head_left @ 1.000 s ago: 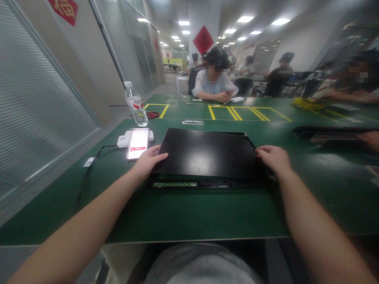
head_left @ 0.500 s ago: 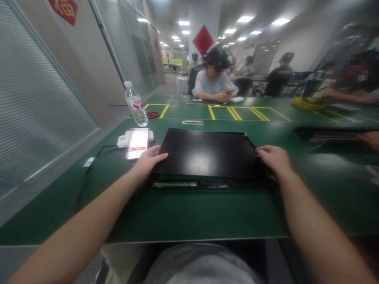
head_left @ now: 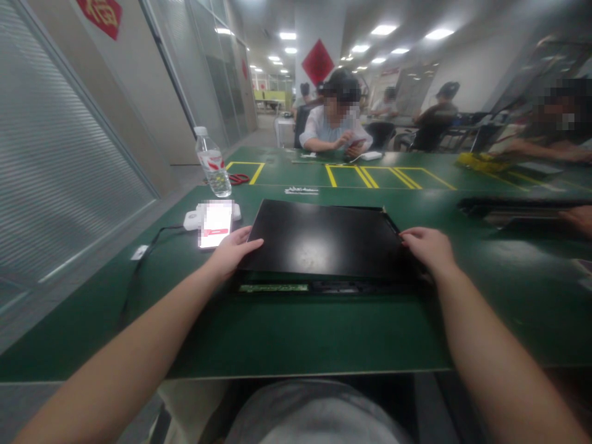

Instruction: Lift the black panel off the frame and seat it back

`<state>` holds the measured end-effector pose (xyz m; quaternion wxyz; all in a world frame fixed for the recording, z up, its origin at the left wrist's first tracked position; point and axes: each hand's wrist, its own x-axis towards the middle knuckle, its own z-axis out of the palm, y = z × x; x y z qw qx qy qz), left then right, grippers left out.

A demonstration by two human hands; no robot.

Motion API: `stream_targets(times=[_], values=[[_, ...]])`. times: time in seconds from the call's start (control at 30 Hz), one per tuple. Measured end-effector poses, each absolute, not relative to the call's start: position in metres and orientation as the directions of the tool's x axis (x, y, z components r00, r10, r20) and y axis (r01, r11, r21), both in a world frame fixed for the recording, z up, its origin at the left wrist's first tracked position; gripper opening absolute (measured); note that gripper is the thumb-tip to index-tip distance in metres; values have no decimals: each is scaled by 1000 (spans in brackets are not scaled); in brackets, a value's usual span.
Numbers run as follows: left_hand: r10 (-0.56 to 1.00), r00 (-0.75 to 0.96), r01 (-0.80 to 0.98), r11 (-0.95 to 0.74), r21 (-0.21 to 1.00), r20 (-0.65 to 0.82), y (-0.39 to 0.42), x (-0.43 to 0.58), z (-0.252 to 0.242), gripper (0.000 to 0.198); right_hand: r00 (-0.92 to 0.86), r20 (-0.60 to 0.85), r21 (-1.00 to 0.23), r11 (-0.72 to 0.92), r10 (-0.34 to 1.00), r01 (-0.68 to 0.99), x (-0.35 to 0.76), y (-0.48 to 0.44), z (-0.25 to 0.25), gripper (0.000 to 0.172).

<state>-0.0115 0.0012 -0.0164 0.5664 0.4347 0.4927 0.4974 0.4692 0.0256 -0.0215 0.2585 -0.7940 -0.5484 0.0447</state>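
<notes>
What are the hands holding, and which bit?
The left hand holds the black screen panel by its left edge. The right hand is at the right side; whether it grips panel or dark frame is unclear.

A flat, glossy black panel (head_left: 319, 240) lies askew over a black frame (head_left: 351, 288), exposing a green strip (head_left: 272, 288).

Ceiling lights (head_left: 383, 29) are glowing overhead toward the rear. The panel (head_left: 324, 239) is reflecting a pale glare spot. The phone (head_left: 217, 223) is showing overexposed white. Haze is softening distant detail; blur and lens stretching are affecting the right side.
</notes>
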Motion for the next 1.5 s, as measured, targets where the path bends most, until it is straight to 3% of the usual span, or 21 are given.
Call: stream_targets(times=[0.53,1.5], values=[[993,0,-112,121,986,-122,2,-13,-17,56,402,197,-441,-285,894,851,463,22,-16,34],[993,23,-98,117,988,-116,2,-14,-18,58,408,186,-451,-291,894,843,463,22,-15,34]])
